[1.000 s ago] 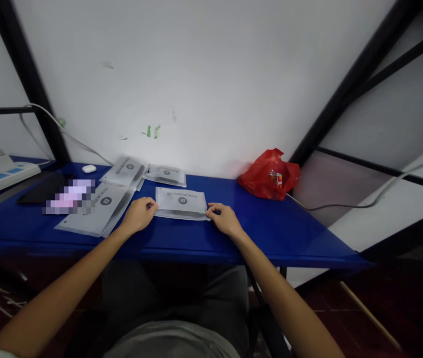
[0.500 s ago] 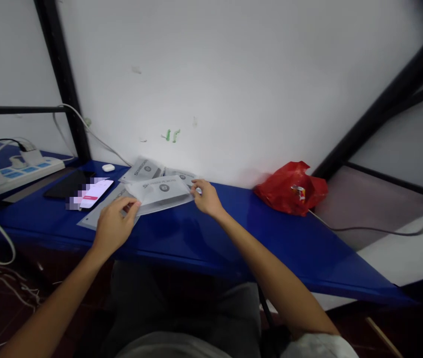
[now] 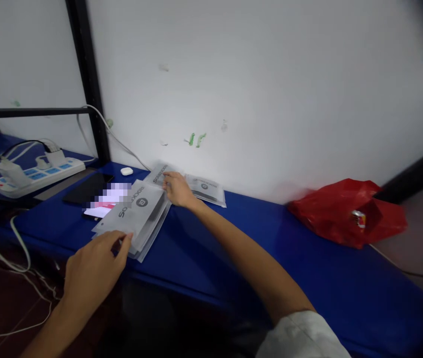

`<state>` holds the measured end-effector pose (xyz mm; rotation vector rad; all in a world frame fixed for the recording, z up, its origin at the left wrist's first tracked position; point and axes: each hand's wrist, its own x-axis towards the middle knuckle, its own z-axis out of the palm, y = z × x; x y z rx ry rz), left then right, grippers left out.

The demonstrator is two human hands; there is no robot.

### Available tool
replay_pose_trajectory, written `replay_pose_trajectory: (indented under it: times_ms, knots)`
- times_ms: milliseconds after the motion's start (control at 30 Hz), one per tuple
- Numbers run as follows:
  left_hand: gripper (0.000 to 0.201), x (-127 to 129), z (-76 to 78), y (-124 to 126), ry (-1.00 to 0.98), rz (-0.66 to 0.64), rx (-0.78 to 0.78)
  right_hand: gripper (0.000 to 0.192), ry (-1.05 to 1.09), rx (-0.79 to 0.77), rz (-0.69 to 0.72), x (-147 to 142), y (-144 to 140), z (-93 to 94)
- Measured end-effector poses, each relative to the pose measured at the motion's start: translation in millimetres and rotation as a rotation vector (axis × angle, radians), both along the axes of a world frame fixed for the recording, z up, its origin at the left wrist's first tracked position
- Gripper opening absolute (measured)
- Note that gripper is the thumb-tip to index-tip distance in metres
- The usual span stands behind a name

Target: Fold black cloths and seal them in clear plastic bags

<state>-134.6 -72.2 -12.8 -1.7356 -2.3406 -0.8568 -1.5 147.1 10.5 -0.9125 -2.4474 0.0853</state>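
Observation:
A translucent frosted zip bag [image 3: 136,206] with dark lettering and a round logo lies tilted on top of another, whose edge shows beneath it. My left hand [image 3: 94,266] pinches its near corner between thumb and fingers. At the far end of this bag, my right hand [image 3: 178,190] reaches over a second printed bag [image 3: 158,172] by the wall. Its thumb and forefinger look parted, with the fingertips over that bag; the other fingers are partly hidden. A third such bag [image 3: 207,189] lies flat just right of my right hand.
Left of the bags lie a lit phone [image 3: 101,206], a dark flat device [image 3: 86,188] and a small white case [image 3: 126,171]. A power strip [image 3: 40,176] with plugs and cables stands further left. On the blue table [image 3: 248,233], a red plastic bag [image 3: 340,211] sits at right.
The bag held up between both hands has turned and come down on the front bag to the left. My right hand has let go of it and moved to the bag by the wall.

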Motion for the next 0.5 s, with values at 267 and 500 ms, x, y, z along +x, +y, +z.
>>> replay_pose_trajectory:
  times_ms: [267, 500]
  knots:
    - [0.039, 11.1, 30.1, 52.4, 0.216, 0.036, 0.123, 0.015, 0.005, 0.008, -0.014, -5.1, 6.6, -14.0]
    - [0.058, -1.0, 14.4, 119.7, 0.268, -0.246, -0.105, 0.015, 0.152, -0.074, -0.047, 23.7, 17.7, -23.0]
